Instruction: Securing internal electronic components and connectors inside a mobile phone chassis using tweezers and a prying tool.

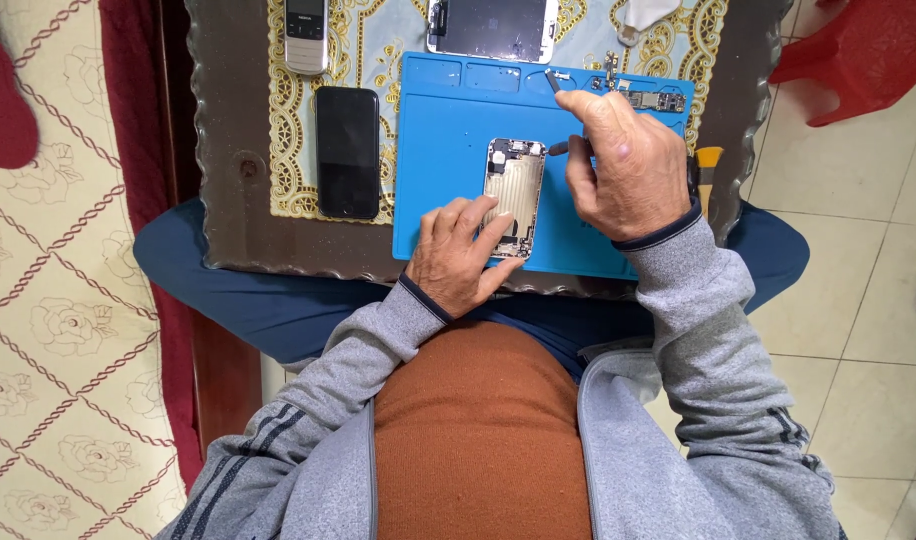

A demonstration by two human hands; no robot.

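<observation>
Left hand (461,255) steadies the opened phone shell (515,195), long axis pointing away.

Dark smartphone (347,152): a black rectangular handset lying face up on the desk (228,150), just left of the blue mat (443,200), its glossy screen unlit. Detached display panel (493,28): a white-framed rectangle with a dark, unlit glass face, lying at the far edge of the desk, just beyond the mat. Keypad phone (306,33): a slim silver handset at the far left, its small dark screen above grey keys.
</observation>
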